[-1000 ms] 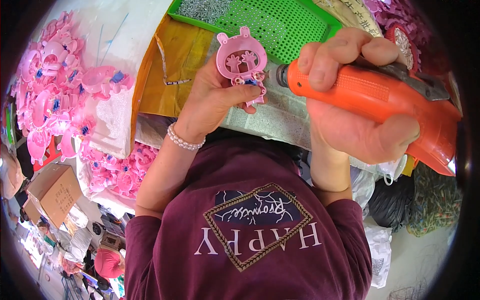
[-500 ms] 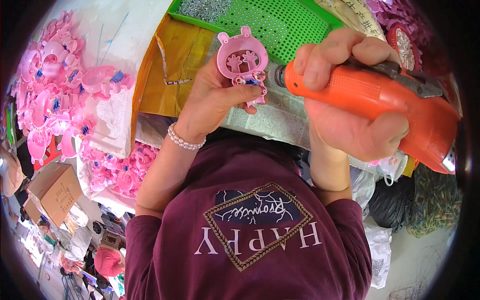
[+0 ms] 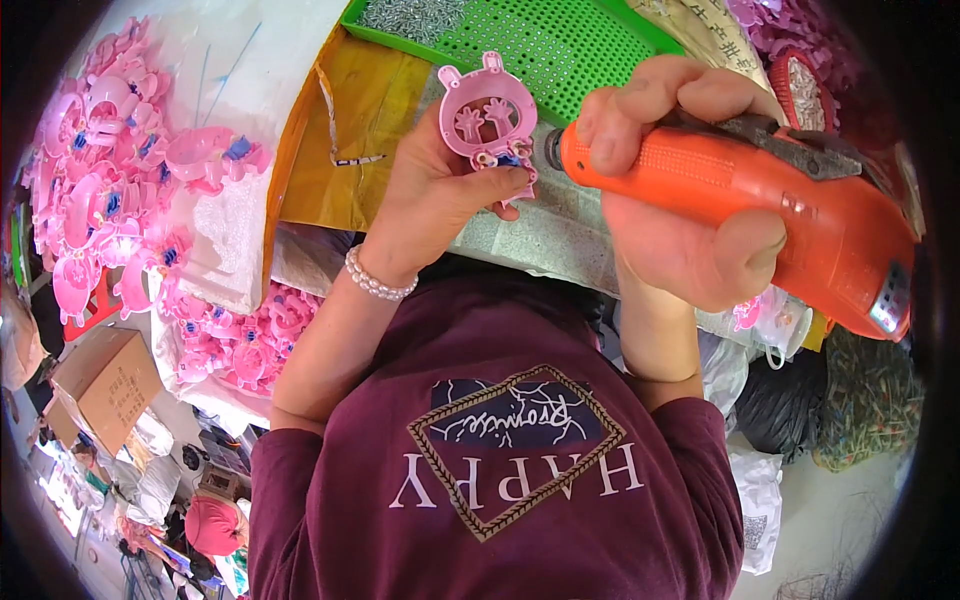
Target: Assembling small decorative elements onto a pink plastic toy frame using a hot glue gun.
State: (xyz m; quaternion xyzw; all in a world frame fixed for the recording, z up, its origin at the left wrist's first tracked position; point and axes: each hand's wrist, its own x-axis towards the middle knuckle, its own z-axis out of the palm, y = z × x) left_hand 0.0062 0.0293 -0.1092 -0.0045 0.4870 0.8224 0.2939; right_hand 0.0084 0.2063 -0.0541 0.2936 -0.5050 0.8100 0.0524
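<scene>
Pinched between the thumb and fingers of my left hand (image 3: 440, 190) is a pink plastic animal-shaped toy part (image 3: 483, 82). It has two small ears, a round opening with two little hand shapes in it, and a blue piece low down near my thumb. My right hand (image 3: 680, 200) wraps around an orange electric screwdriver (image 3: 740, 185), whose dark tip end (image 3: 552, 150) points left at the lower part of the toy. The tip lies right beside the toy's edge; whether they touch I cannot tell.
A green perforated tray (image 3: 530, 60) with many small screws (image 3: 410, 18) stands at the back. Piles of pink toy parts (image 3: 90, 170) lie on the left, more in a white sack (image 3: 245, 340) below. At the far right is a red basket (image 3: 800, 95); a cardboard box (image 3: 105, 385) sits lower left.
The orange screwdriver has tilted slightly, its tip shifting a little left, and my right thumb has moved. My left hand and the toy part have barely moved.
</scene>
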